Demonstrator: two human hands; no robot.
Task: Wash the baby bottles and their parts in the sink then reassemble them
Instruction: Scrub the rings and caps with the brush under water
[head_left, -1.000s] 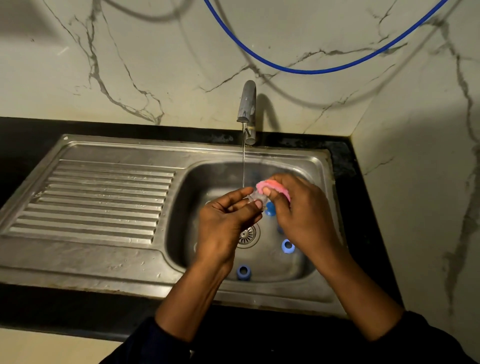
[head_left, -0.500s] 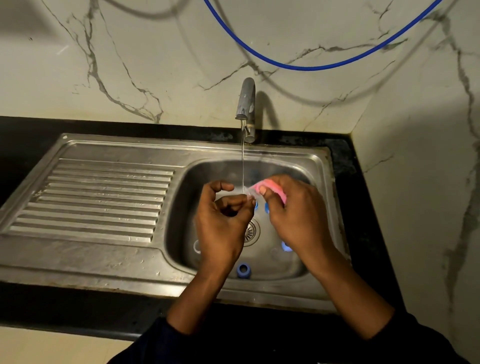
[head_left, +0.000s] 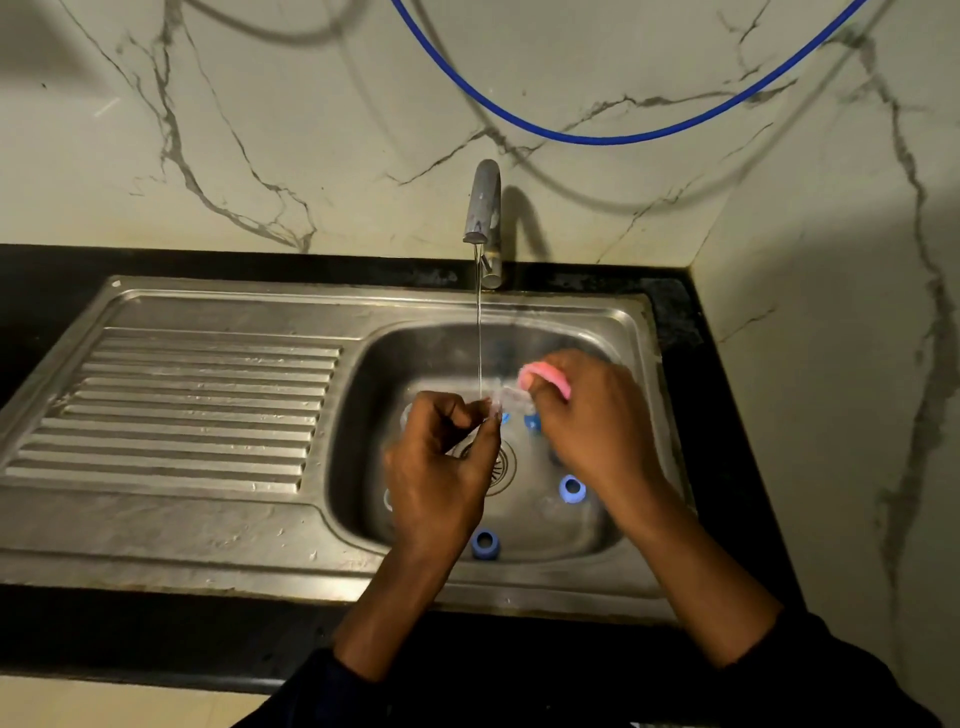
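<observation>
Pinching clear part (head_left: 508, 399) (blurred), left hand (head_left: 441, 467), under tap (head_left: 483, 208)

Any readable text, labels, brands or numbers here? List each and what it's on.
None. No print shows on the tap, steel sink, pink sponge or blue rings in the basin.
The clear part under the stream is blurred; any marking on it cannot be read.

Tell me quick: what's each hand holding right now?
Left hand: closed, pinching a small clear plastic bottle part.
Right hand: closed, gripping a soft pink sponge.
</observation>
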